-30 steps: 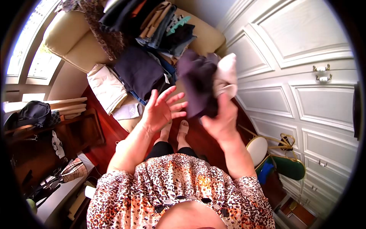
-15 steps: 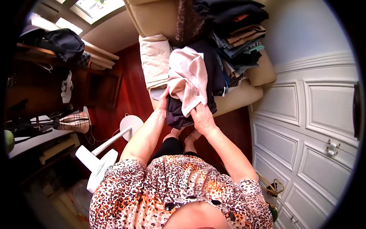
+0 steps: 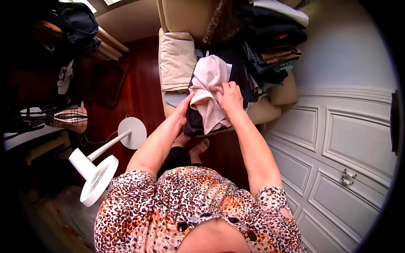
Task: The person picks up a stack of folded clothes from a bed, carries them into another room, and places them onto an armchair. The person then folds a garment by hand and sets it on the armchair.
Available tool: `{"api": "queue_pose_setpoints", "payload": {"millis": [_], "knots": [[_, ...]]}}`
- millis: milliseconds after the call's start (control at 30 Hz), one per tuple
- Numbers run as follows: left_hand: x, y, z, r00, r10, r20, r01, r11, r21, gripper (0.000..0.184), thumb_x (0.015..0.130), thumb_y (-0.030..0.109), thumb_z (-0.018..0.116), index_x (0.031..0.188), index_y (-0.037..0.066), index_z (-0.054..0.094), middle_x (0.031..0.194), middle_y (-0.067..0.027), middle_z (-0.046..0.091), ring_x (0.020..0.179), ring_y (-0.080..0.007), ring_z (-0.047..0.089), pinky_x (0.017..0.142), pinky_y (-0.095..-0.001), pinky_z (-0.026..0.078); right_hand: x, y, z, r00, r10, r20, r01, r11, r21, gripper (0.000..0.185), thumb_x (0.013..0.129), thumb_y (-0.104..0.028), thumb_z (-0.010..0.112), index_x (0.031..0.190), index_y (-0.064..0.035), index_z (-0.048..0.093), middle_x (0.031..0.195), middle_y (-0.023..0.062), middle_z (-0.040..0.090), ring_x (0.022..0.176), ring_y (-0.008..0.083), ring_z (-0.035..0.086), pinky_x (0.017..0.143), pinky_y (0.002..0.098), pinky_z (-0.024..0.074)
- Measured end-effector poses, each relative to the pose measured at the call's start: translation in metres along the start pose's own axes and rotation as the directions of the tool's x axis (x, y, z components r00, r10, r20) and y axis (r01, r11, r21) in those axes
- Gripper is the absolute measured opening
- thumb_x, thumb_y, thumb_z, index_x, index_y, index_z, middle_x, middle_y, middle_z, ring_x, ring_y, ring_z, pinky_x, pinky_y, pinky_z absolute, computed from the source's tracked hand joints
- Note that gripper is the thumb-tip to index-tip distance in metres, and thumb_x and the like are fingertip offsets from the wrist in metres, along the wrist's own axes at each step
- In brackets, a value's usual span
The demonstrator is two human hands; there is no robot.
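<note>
A crumpled pale pink cloth (image 3: 207, 78) lies over a dark garment (image 3: 194, 121) at the front of the beige sofa. My left hand (image 3: 184, 110) is at the left edge of the cloth and the dark garment, its thumb on the pink fabric and its other fingers largely hidden. On the right side, my right hand (image 3: 230, 98) has its fingers bent and pressed together on the pink cloth. Folded cream fabric (image 3: 177, 61) rests just left of the cloth. Dark folded clothes (image 3: 237, 69) lie to its right.
Stacked clothes (image 3: 274, 55) stand at the sofa's right end. A white fan (image 3: 99, 179) with a round base (image 3: 132, 133) is on the red floor at left. White panelled doors (image 3: 358, 147) line the right. A black bag (image 3: 76, 21) is at upper left.
The dark garment and pink cloth came down from the air onto the sofa. Since then my right hand has shifted up and right along the pink cloth, and the view has turned.
</note>
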State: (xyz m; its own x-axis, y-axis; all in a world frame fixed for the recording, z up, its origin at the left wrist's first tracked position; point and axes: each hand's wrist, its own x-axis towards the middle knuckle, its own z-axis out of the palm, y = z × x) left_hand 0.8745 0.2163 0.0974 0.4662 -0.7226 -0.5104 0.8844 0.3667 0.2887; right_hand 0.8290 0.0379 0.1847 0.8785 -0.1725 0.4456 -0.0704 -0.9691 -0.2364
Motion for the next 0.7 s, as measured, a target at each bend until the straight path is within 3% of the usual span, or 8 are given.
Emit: {"api": "queue_pose_setpoints", "payload": {"millis": [67,167,200,233,300,367,567,700], "knots": [[0.004,-0.013,-0.002,0.997,-0.002,0.080,0.002,1.000,0.000,0.065,0.084,0.058,0.056,0.127,0.009,0.052,0.123,-0.0115,0.058,0.111,-0.0257,0.056,0.101,-0.0412,0.040,-0.009,0.034,0.015,0.996,0.079,0.043,-0.083,0.991,0.109,0.016,0.084,-0.019,0.055,0.086,-0.0045,0.061,0.090,0.0135,0.059,0.086,0.0341,0.057,0.077,0.0431,0.0471],[-0.003,-0.013,-0.002,0.993,-0.019,0.119,0.012,0.998,0.054,0.070,0.083,0.062,0.053,0.130,0.010,0.049,0.128,-0.0114,0.055,0.117,-0.0266,0.052,0.104,-0.0429,0.037,-0.012,0.059,-0.003,0.814,0.517,0.265,-0.581,0.708,0.401,0.019,0.089,-0.017,0.048,0.094,-0.0038,0.060,0.104,0.0150,0.061,0.091,0.0333,0.058,0.080,0.0388,0.0481],[-0.003,-0.010,-0.005,0.991,-0.058,0.118,0.047,0.995,0.091,0.072,0.084,0.064,0.051,0.132,0.010,0.047,0.130,-0.0115,0.053,0.119,-0.0271,0.050,0.105,-0.0437,0.035,-0.016,0.065,-0.006,0.741,0.595,0.313,-0.571,0.313,0.759,0.020,0.091,-0.017,0.046,0.100,-0.0029,0.058,0.109,0.0147,0.061,0.095,0.0314,0.058,0.083,0.0385,0.0476],[-0.001,-0.009,-0.010,0.991,-0.061,0.119,0.050,0.995,0.091,0.072,0.084,0.064,0.051,0.132,0.010,0.047,0.130,-0.0115,0.053,0.119,-0.0271,0.050,0.105,-0.0437,0.035,-0.021,0.073,-0.008,0.670,0.626,0.399,-0.387,-0.165,0.907,0.023,0.093,-0.017,0.045,0.106,-0.0020,0.056,0.113,0.0144,0.060,0.099,0.0296,0.058,0.087,0.0381,0.0472],[0.005,-0.009,-0.020,0.983,-0.051,0.174,0.041,0.997,0.062,0.076,0.084,0.067,0.046,0.132,0.009,0.047,0.131,-0.0126,0.052,0.121,-0.0286,0.049,0.105,-0.0453,0.034,-0.027,0.097,-0.028,0.647,0.554,0.524,-0.253,-0.493,0.833,0.037,0.097,-0.024,0.037,0.123,-0.0010,0.049,0.125,0.0147,0.054,0.116,0.0275,0.052,0.103,0.0405,0.0380],[0.001,-0.008,-0.025,0.979,-0.040,0.198,0.032,0.999,0.042,0.084,0.082,0.073,0.041,0.133,0.007,0.045,0.135,-0.0142,0.049,0.125,-0.0296,0.045,0.106,-0.0459,0.033,-0.033,0.103,-0.053,0.539,0.634,0.555,-0.238,-0.517,0.822,0.043,0.099,-0.029,0.030,0.127,-0.0016,0.047,0.129,0.0141,0.052,0.121,0.0276,0.047,0.106,0.0426,0.0333],[0.006,-0.009,-0.048,0.961,-0.039,0.274,0.058,0.996,-0.061,0.078,0.085,0.068,0.042,0.132,0.006,0.047,0.131,-0.0139,0.052,0.122,-0.0289,0.049,0.105,-0.0447,0.035,-0.058,0.137,-0.097,0.596,0.681,0.425,-0.099,-0.464,0.880,0.039,0.098,-0.022,0.034,0.130,-0.0029,0.047,0.130,0.0136,0.051,0.123,0.0283,0.045,0.108,0.0443,0.0320],[0.008,-0.008,-0.057,0.972,-0.053,0.230,0.069,0.996,-0.064,0.066,0.086,0.053,0.056,0.129,0.003,0.049,0.128,-0.0149,0.054,0.119,-0.0287,0.051,0.105,-0.0437,0.035,-0.077,0.156,-0.128,0.553,0.770,0.318,-0.119,-0.305,0.945,0.036,0.096,-0.028,0.042,0.119,-0.0050,0.056,0.117,0.0101,0.059,0.110,0.0260,0.055,0.096,0.0441,0.0444]]}}
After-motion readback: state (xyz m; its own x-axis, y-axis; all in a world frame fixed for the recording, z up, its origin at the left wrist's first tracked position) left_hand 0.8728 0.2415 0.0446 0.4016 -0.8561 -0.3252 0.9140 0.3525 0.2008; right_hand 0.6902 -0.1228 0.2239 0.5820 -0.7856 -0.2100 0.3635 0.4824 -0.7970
